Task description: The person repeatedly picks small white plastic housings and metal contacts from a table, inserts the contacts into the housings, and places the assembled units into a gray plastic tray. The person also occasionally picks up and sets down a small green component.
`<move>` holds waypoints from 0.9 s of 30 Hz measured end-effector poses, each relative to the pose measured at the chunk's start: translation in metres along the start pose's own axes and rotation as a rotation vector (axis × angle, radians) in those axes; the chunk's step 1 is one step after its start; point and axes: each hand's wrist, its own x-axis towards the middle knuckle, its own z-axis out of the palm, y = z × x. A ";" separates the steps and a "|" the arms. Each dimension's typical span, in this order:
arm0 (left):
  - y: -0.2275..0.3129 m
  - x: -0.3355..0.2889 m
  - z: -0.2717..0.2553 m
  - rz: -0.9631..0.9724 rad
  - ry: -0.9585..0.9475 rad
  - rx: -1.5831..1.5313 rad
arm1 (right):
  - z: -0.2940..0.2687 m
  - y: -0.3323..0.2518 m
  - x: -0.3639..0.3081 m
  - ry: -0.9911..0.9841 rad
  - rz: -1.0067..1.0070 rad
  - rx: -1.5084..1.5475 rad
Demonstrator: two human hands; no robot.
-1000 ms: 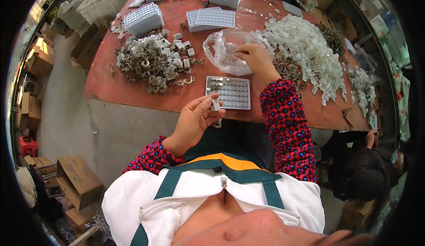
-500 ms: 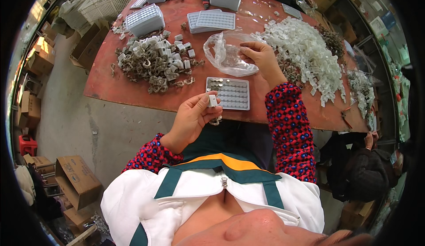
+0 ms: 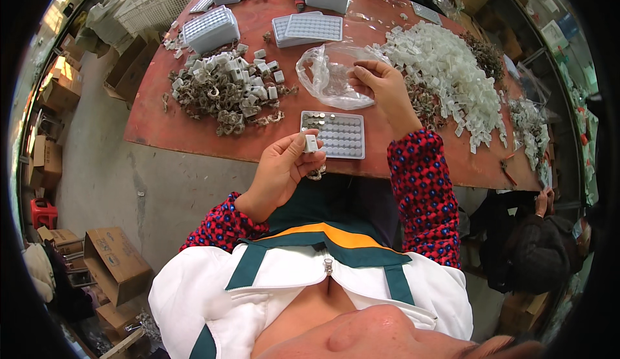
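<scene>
Between the thumb and fingers of my left hand (image 3: 276, 171) is a small white plastic case (image 3: 311, 144), with a brownish coiled cord (image 3: 316, 173) hanging below it. That hand is just in front of a grey-white tray (image 3: 359, 140) of round pockets; a few shiny discs (image 3: 314, 116) show at its far left corner. My right hand (image 3: 385, 91) is over the right side of a clear plastic bag (image 3: 318, 78), its thumb and fingers pinched together. Whatever they grip, if anything, is too small to make out.
A heap of white cases with cords (image 3: 226, 91) lies left, a big pile of translucent white pieces (image 3: 445, 74) right. Stacked trays (image 3: 213, 32) stand at the back. Pliers (image 3: 507, 173) lie near the right edge. Another person (image 3: 539, 249) is at the right.
My hands stay almost where they were, the left still gripping the white case. The view has shifted very slightly.
</scene>
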 end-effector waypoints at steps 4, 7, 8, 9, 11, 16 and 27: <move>-0.001 0.001 0.000 0.000 -0.044 -0.036 | 0.014 -0.017 -0.054 -0.137 0.068 0.180; -0.002 0.000 0.002 -0.010 -0.113 -0.036 | 0.034 -0.013 -0.106 -0.153 -0.059 -0.001; -0.004 -0.001 0.004 -0.003 -0.118 -0.025 | 0.042 -0.008 -0.120 -0.126 -0.164 -0.141; -0.005 -0.002 0.006 0.006 -0.133 -0.023 | 0.044 -0.006 -0.128 -0.097 -0.449 -0.402; -0.006 -0.004 0.010 -0.008 -0.165 -0.041 | 0.052 0.001 -0.142 -0.001 -0.523 -0.455; -0.010 -0.007 0.020 0.062 -0.190 0.066 | 0.050 0.001 -0.148 0.066 -0.652 -0.667; -0.009 -0.012 0.032 0.026 -0.118 0.225 | 0.040 0.001 -0.157 0.038 -0.567 -0.504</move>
